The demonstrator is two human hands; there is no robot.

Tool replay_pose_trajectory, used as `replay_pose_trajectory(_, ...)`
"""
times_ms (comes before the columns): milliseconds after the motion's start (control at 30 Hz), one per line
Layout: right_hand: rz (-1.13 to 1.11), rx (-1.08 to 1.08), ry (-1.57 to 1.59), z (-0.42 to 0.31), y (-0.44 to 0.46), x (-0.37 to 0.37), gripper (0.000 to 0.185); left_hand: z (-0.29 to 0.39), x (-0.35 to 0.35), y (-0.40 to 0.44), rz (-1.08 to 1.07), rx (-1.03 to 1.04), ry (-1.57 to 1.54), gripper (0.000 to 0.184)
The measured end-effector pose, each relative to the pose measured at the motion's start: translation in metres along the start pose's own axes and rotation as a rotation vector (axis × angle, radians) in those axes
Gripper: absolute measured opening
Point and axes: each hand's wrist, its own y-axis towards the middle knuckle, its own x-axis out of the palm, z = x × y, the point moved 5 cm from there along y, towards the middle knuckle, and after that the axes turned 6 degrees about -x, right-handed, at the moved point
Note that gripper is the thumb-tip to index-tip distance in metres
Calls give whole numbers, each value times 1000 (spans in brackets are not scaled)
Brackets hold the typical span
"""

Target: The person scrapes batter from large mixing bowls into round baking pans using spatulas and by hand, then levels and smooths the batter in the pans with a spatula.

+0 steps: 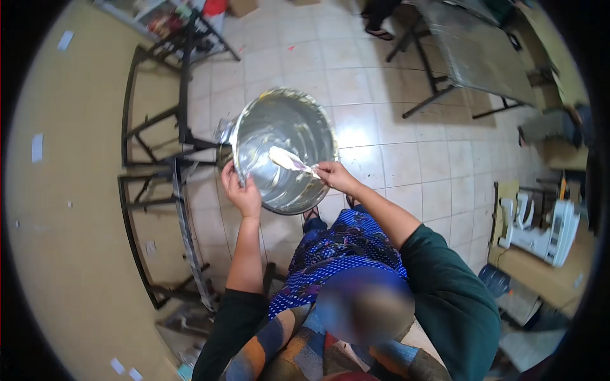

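I judge metal pot (259, 136), in front of blue garment (346, 232), stiff, bulky, smear-slick; best hold, rim. Left hand (243, 195) pinches near-left rim, thumb inside. Right hand (335, 176) pinches handle end of light, cream-slippery spatula (284, 158). Around: table (476, 57) well apart; black frame (184, 101) just beside pot, in way; 2 red scraps (291, 47).

Moderately bright. Glaring white on the tiled floor (359, 132) just right of upper center; glinting inside the metal pot (289, 117). Shadowed beneath the table (486, 54), upper right. Blurred at lower center; bowed, blackened toward the edges.
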Motion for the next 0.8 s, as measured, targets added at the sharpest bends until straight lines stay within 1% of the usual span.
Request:
replay_pose_trajectory(67,128,90,243,-12,-51,-25,20,-3,-2,-5,-6,41,171,21)
replay_pose_trajectory(133,256,67,423,-6,-104,-50,19,-17,-2,-8,-57,-42,289,27)
replay_pose_trajectory(167,316,58,483,-10,-136,-61,20,-35,-2,-10,-36,-173,395,32)
replay_pose_trajectory(200,390,43,553,-14,-171,-69,20,-29,-2,-5,-167,-272,303,36)
replay_pose_trajectory(233,472,15,601,-22,-209,-78,20,-52,-2,1,-151,-154,450,36)
replay_pose_trajectory(267,555,-15,651,-28,-248,-85,20,-41,-5,6,-192,-165,465,37)
replay_pose_trajectory(300,680,-29,658,-22,-286,-93,20,-12,-8,8,-202,-151,554,37)
replay_pose_trajectory(333,804,-78,736,-10,-324,-99,19,-20,-6,12,-271,-111,350,35)
replay_pose_trajectory(367,917,-132,810,-5,-363,-98,18,-74,0,37,-277,-111,419,33)
replay_pose_trajectory(400,1004,-146,816,7,-404,-96,18,-83,5,45,-279,-111,439,32)
replay_pose_trajectory(433,1172,-146,810,20,-446,-95,18,-103,0,57,-329,-27,455,31)
replay_pose_trajectory(467,1325,-146,799,35,-489,-95,18,-109,6,60,-362,52,471,30)
replay_pose_trajectory(533,1527,-204,833,73,-574,-89,18,-77,55,40,-426,90,439,30)
replay_pose_trajectory(600,1814,-175,880,95,-661,-67,15,-43,93,30,-496,124,418,30)
replay_pose_trajectory(667,2085,-94,761,144,-745,-45,12,-17,133,8,-560,152,404,30)
replay_pose_trajectory(733,2258,-147,710,184,-828,-19,15,12,158,-21,-608,164,399,30)
replay_pose_trajectory(800,2448,-188,704,196,-896,-2,21,37,184,-50,-638,162,385,30)
